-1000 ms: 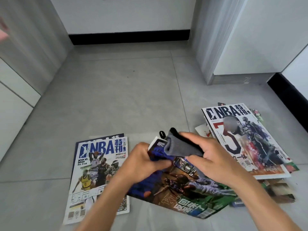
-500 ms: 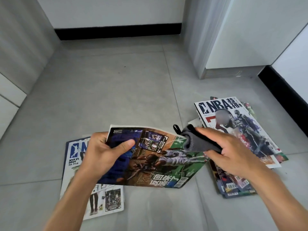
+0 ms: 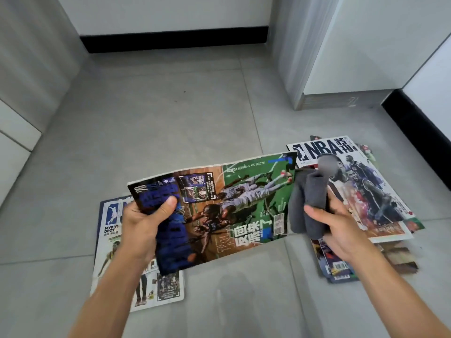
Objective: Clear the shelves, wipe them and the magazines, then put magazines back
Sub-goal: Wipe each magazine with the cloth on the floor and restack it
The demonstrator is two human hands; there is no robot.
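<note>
My left hand (image 3: pixel 144 225) grips a basketball magazine (image 3: pixel 234 206) by its left end, thumb on the cover, and holds it flat above the floor. The cover is green, blue and brown. My right hand (image 3: pixel 339 228) holds a bunched grey cloth (image 3: pixel 308 203) just off the magazine's right edge. Under the left hand an NBA magazine (image 3: pixel 112 215) lies on the floor. To the right sits a stack of magazines (image 3: pixel 366 189) with an NBA cover on top.
Grey floor tiles (image 3: pixel 170 118) stretch ahead to a white wall with a black skirting board (image 3: pixel 173 41). A grey cabinet corner (image 3: pixel 292 69) stands at the right, above the stack. Pale cabinet panels (image 3: pixel 17 132) run along the left.
The magazine has swung out to my left and flattened in my left hand. My right hand with the cloth has come off its cover to the right edge.
</note>
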